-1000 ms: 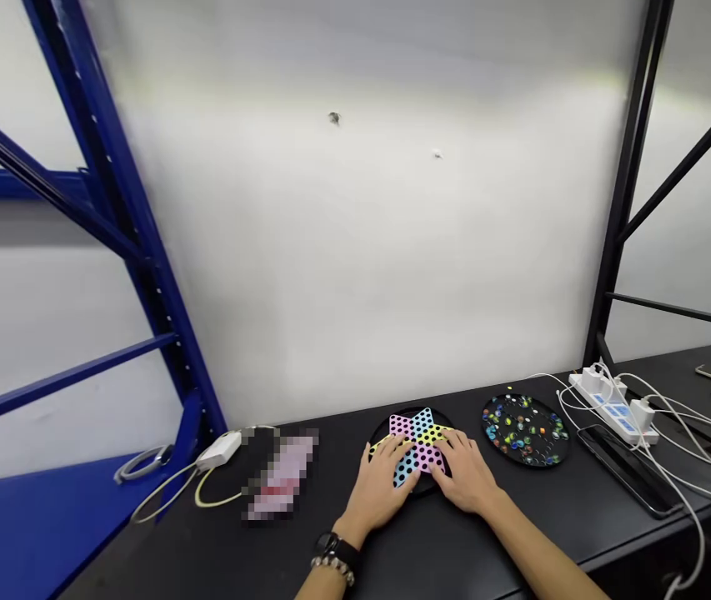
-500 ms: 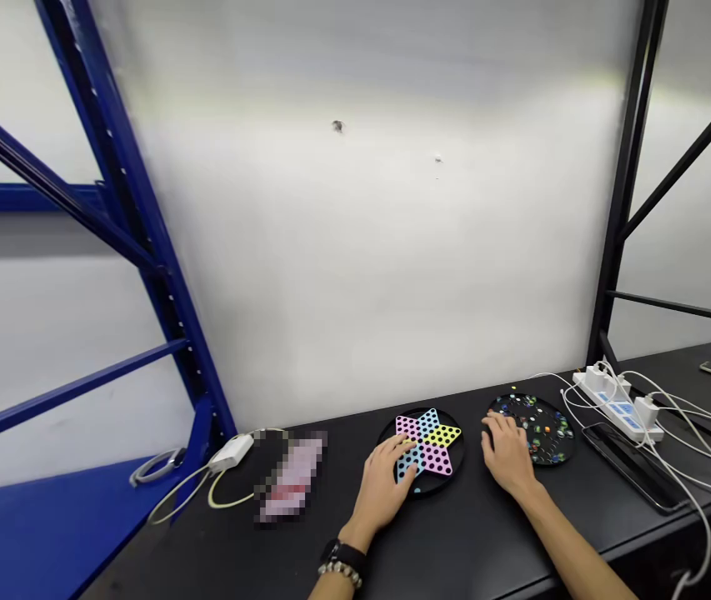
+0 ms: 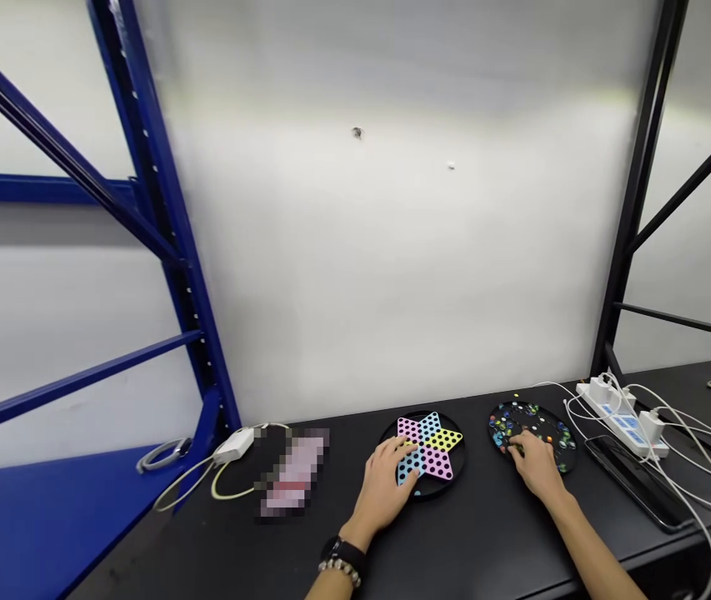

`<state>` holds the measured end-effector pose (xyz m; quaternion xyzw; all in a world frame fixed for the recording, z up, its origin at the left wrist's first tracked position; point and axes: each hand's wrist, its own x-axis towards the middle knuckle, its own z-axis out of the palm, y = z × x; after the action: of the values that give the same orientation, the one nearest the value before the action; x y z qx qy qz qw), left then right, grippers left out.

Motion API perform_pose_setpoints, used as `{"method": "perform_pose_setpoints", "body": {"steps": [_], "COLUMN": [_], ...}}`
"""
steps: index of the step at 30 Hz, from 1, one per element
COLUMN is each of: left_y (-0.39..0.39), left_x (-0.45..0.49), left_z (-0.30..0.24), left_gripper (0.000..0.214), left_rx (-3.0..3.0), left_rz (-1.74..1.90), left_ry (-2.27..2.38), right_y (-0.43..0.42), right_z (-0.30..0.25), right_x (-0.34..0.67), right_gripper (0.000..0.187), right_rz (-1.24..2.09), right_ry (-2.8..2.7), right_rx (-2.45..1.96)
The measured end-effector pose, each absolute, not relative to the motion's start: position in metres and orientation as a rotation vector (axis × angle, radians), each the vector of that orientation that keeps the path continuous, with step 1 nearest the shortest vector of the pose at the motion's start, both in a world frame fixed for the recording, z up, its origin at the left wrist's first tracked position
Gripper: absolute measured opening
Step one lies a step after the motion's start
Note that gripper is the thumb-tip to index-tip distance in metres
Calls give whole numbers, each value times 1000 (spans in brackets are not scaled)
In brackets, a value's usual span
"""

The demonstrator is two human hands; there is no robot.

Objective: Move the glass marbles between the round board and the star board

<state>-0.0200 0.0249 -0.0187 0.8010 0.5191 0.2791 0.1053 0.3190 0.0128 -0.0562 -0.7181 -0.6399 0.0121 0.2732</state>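
My left hand (image 3: 383, 483) lies with thumb and fingers apart on the left points of a star-shaped Chinese checkers board (image 3: 435, 440). Pink, blue and yellow sections full of dark holes make up the board, which sits in a round black tray (image 3: 458, 473). Over a second round black tray (image 3: 491, 427), strewn with loose coloured marbles (image 3: 506, 421), my right hand (image 3: 538, 467) bends down. Its thumb and fingers come together at the near side of that tray; whatever is between the fingertips is too small to make out.
Right of the marbles lie a white power strip (image 3: 623, 421) with plugs and trailing cables, and a dark phone (image 3: 639, 483). A blurred pink packet (image 3: 297, 475) and a white adapter (image 3: 234, 446) lie to the left. Blue and black shelf posts frame the white wall.
My right hand has moved from the left edge of the marble tray rightward and nearer, its fingers drawing together. My left hand stays on the board. The view has shifted slightly.
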Motion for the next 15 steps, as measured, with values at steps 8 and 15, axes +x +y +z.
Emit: {"method": "perform_pose_setpoints", "body": {"steps": [8,15], "left_y": [26,25], "left_x": [-20,-21], "left_z": [-19,-19], "left_gripper": [38,39], "left_rx": [2350,2351], "left_rz": [803,830], "left_ry": [1542,1511], "right_y": [20,44], "right_z": [-52,-28], "right_x": [334,349], "right_gripper": [17,32], "right_rz": [376,850], "right_ry": [-1461,-578], "right_rx": [-1687,-1048]}}
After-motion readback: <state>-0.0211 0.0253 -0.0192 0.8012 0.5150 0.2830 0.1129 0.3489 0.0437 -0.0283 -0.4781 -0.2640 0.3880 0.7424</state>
